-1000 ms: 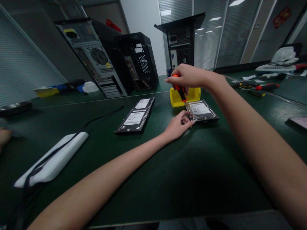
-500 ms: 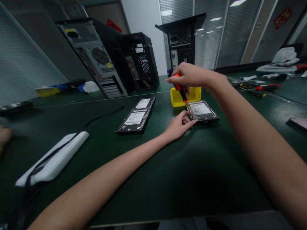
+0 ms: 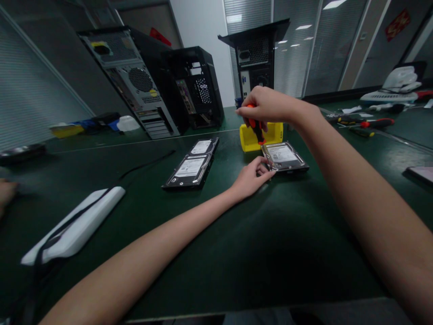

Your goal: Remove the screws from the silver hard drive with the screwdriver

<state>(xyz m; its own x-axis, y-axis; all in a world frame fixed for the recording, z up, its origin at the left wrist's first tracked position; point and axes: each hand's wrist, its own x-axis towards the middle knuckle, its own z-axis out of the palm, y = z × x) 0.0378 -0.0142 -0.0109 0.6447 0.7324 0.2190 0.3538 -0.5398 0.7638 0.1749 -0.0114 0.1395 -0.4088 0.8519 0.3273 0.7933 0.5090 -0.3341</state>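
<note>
My right hand (image 3: 259, 107) is closed round the red and black handle of a screwdriver (image 3: 257, 128), whose shaft points down to the left part of a hard drive (image 3: 282, 154). The drive lies label up on the green table. At its near left corner, my left hand (image 3: 252, 177) has its fingers and thumb pinched at the drive's edge, around the screwdriver's lower end. Just behind the drive stands a yellow tray (image 3: 248, 139). Two more hard drives, a near one (image 3: 190, 167) and a far one (image 3: 202, 146), lie end to end left of my left hand.
Computer cases (image 3: 145, 85) stand at the back left, another (image 3: 255, 58) behind my right hand. A white object (image 3: 88, 216) with a black strap lies at left. Screwdrivers (image 3: 377, 123) lie at the right. Another person's hand (image 3: 6, 192) shows at the left edge.
Both hands keep nearly the same place on the screwdriver and drive. The other person's hand at the left edge has shifted slightly.
</note>
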